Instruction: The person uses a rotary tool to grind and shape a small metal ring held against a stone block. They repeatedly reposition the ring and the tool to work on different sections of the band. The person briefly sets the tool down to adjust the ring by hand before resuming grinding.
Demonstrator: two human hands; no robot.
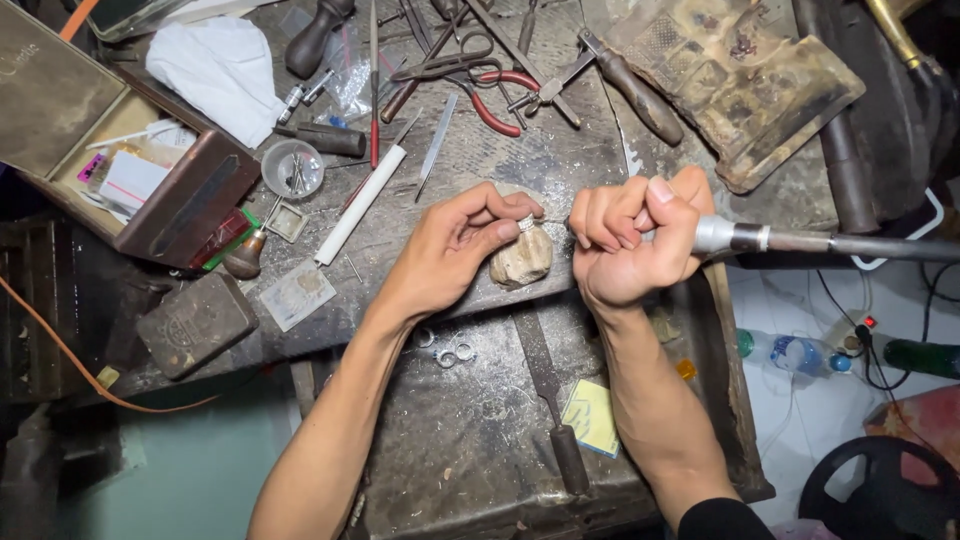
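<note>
Right, my left fingers (505,222) are pinched tight on a small silver ring (525,224), thumb and forefinger closed around it, holding it just over a pale lump of a peg (521,259) at the counter's (470,440) edge. My left hand (455,250) rests against that peg. My right hand (625,240) is curled into a full fist round the handpiece (735,238), fingers wrapped shut on its metal barrel, thumb up on top. Its thin tip points left and meets the ring, or sits just beside it; I can't tell which. The dark shaft runs off to the right edge of view.

Moving outward, below my left wrist a few small rings (447,352) lie loose on the counter. A file (550,400) with a dark handle lies between my forearms, and a yellow pad (592,417) sits just beside my right forearm. Above my hands, red-handled pliers (470,85) lie among other tools, with a white rod (360,205) slanting down to the left and a small clear dish (292,168) next to it. Further left, an open box (120,150) holds papers, and a white cloth (222,70) is bunched above it. A dark block (196,323) sits at the counter's lower left corner. Off to the right, on the floor, a plastic bottle (795,352) lies on its side.
</note>
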